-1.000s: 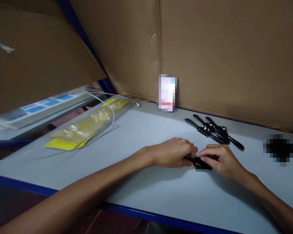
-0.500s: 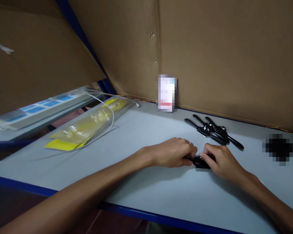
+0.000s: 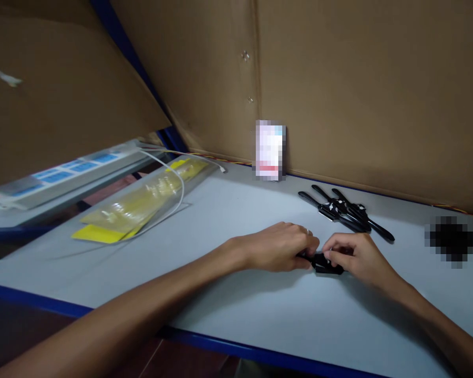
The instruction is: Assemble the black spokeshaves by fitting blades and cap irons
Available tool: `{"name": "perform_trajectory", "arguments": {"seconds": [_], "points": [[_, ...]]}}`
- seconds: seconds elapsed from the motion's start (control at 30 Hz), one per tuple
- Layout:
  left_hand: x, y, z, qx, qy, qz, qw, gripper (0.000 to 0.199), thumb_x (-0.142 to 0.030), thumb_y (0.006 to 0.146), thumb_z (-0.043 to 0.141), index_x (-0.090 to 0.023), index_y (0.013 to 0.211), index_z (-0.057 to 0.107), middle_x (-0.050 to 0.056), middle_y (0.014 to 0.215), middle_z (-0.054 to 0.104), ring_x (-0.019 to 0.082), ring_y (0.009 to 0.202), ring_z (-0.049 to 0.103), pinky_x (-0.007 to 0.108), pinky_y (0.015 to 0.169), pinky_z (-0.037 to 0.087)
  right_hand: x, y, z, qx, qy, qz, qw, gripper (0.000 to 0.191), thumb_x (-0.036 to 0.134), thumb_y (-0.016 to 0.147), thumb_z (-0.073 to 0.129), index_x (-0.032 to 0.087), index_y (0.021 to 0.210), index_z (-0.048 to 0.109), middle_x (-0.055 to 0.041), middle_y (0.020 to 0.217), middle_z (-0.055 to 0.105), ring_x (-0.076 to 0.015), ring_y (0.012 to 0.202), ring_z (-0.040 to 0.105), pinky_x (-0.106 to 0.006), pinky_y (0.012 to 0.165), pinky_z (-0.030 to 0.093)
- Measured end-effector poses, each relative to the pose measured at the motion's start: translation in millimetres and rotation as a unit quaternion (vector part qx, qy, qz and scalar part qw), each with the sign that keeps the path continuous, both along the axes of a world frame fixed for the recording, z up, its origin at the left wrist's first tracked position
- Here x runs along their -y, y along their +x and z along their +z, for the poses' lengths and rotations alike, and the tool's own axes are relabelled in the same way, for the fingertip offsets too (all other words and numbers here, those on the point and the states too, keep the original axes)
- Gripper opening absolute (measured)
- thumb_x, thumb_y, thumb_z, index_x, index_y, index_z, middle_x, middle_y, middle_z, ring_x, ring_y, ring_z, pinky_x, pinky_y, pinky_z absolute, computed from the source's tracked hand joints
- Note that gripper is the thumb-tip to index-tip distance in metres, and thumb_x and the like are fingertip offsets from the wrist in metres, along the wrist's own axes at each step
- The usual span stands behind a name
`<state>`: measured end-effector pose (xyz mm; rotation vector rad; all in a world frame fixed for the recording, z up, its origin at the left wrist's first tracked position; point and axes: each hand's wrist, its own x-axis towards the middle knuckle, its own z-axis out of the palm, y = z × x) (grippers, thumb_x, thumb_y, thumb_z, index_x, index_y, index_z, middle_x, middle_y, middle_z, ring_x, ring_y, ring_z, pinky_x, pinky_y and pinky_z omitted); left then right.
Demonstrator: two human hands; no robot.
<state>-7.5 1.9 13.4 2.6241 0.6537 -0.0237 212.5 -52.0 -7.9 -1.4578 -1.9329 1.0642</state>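
Observation:
A black spokeshave (image 3: 328,266) lies low over the table, its body showing between my two hands. My left hand (image 3: 286,245) is closed around its left handle, most of which the fingers hide. Thumb and forefinger of my right hand (image 3: 350,252) are pinched together at the top of the body, on a small part, perhaps a screw, that they mostly cover. Just behind, several more black spokeshaves (image 3: 341,210) with pale markings lie crossed in a loose pile.
A phone-like blurred screen (image 3: 270,151) leans on the brown back panel (image 3: 358,94). To the left lie a clear plastic bag with yellow sheets (image 3: 114,220), a white cable (image 3: 183,184) and a power strip (image 3: 71,170). A blurred black object (image 3: 452,237) is at the right.
My right hand has shifted slightly and its fingers have lifted and turned at the spokeshave's body, baring more of it. My left hand has kept its hold.

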Motion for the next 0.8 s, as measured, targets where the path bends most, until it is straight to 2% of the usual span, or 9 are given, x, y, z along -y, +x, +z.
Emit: {"name": "perform_trajectory", "arguments": {"seconds": [0.1, 0.23, 0.3, 0.4, 0.47, 0.53, 0.6, 0.7, 0.8], "points": [[0, 0, 0.1, -0.001, 0.000, 0.000, 1.000, 0.009, -0.026, 0.092, 0.067, -0.020, 0.099, 0.066, 0.003, 0.092, 0.068, 0.018, 0.081, 0.060, 0.030, 0.066, 0.034, 1, -1, -1.9, 0.027, 0.007, -0.014, 1.000, 0.012, 0.024, 0.085, 0.057, 0.020, 0.076, 0.065, -0.0001, 0.064, 0.062, -0.0150, 0.060, 0.054, -0.029, 0.057, 0.038], [0, 0, 0.3, -0.001, 0.001, 0.003, 1.000, 0.008, -0.025, 0.093, 0.067, -0.019, 0.099, 0.066, 0.003, 0.092, 0.068, 0.017, 0.081, 0.059, 0.030, 0.067, 0.033, 7, -5, -3.1, 0.182, 0.177, -0.009, 0.967, 0.024, 0.026, 0.091, 0.050, 0.021, 0.067, 0.049, -0.0002, 0.063, 0.056, -0.0138, 0.057, 0.043, -0.031, 0.058, 0.029], [0, 0, 0.3, -0.004, 0.003, 0.003, 1.000, 0.009, -0.025, 0.092, 0.068, -0.019, 0.099, 0.066, 0.003, 0.092, 0.068, 0.017, 0.081, 0.059, 0.030, 0.066, 0.033, 10, -7, -3.5, 0.231, 0.214, -0.008, 0.949, 0.029, 0.024, 0.091, 0.047, 0.022, 0.062, 0.043, 0.0007, 0.059, 0.051, -0.0131, 0.054, 0.036, -0.032, 0.057, 0.024], [0, 0, 0.0, -0.001, 0.003, 0.001, 1.000, 0.009, -0.025, 0.092, 0.068, -0.019, 0.098, 0.065, 0.003, 0.091, 0.068, 0.017, 0.080, 0.059, 0.029, 0.065, 0.032, 11, -9, -3.1, 0.230, 0.192, -0.044, 0.953, 0.034, 0.027, 0.091, 0.047, 0.022, 0.058, 0.040, 0.0013, 0.055, 0.047, -0.0130, 0.053, 0.033, -0.032, 0.056, 0.022], [0, 0, -0.4, 0.005, 0.000, -0.001, 1.000, 0.008, -0.026, 0.092, 0.067, -0.020, 0.097, 0.066, 0.003, 0.090, 0.068, 0.017, 0.080, 0.059, 0.029, 0.065, 0.033, 8, -8, -2.3, 0.171, 0.160, -0.057, 0.971, 0.028, 0.031, 0.091, 0.052, 0.021, 0.064, 0.051, 0.0013, 0.059, 0.051, -0.0135, 0.055, 0.039, -0.031, 0.056, 0.027], [0, 0, -0.9, 0.010, -0.002, -0.002, 1.000, 0.009, -0.025, 0.092, 0.067, -0.020, 0.098, 0.066, 0.003, 0.091, 0.068, 0.017, 0.080, 0.060, 0.030, 0.066, 0.033, 6, -7, -1.7, 0.096, 0.113, -0.037, 0.988, 0.017, 0.033, 0.088, 0.058, 0.021, 0.078, 0.064, 0.0017, 0.063, 0.056, -0.0140, 0.058, 0.044, -0.030, 0.058, 0.032], [0, 0, -1.4, 0.011, -0.003, -0.001, 1.000, 0.009, -0.025, 0.092, 0.066, -0.020, 0.099, 0.066, 0.003, 0.092, 0.068, 0.018, 0.080, 0.060, 0.030, 0.066, 0.033, 3, -6, -1.7, 0.045, 0.062, -0.020, 0.997, 0.015, 0.032, 0.086, 0.060, 0.021, 0.085, 0.070, 0.0026, 0.062, 0.056, -0.0139, 0.057, 0.045, -0.029, 0.057, 0.034], [0, 0, -2.2, 0.007, 0.004, -0.003, 1.000, 0.007, -0.026, 0.092, 0.065, -0.020, 0.097, 0.065, 0.003, 0.090, 0.068, 0.018, 0.078, 0.059, 0.029, 0.065, 0.032, 1, -4, -1.2, 0.034, 0.035, -0.031, 0.998, 0.016, 0.029, 0.085, 0.059, 0.020, 0.077, 0.069, 0.0022, 0.060, 0.057, -0.0139, 0.057, 0.046, -0.029, 0.056, 0.034], [0, 0, -2.0, 0.006, 0.009, -0.006, 1.000, 0.008, -0.027, 0.092, 0.066, -0.020, 0.097, 0.065, 0.003, 0.091, 0.068, 0.018, 0.079, 0.059, 0.029, 0.065, 0.033, 1, -1, 1.3, 0.096, 0.091, -0.026, 0.991, 0.028, 0.030, 0.087, 0.059, 0.020, 0.061, 0.059, 0.0017, 0.057, 0.054, -0.0131, 0.055, 0.042, -0.029, 0.055, 0.030]]}}
